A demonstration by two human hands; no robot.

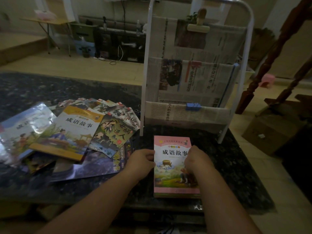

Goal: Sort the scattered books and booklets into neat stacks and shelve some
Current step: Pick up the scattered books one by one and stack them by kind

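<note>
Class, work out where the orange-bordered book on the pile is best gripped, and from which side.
The orange-bordered book: probably pinch its near edge, coming from the person's side. That edge sits raised over the purple book, thickness exposed; booklets crowd its far and right sides.

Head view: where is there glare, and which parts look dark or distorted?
In the head view, glare whitens the plastic-wrapped book at left; the whole scene is dim; the wide lens bends the white rack; the pink book is readable.

On table point(228, 166), pink book point(170, 176) gripped by left hand point(141, 159), right hand point(196, 160); booklets point(111, 132) scattered alongside.
</note>
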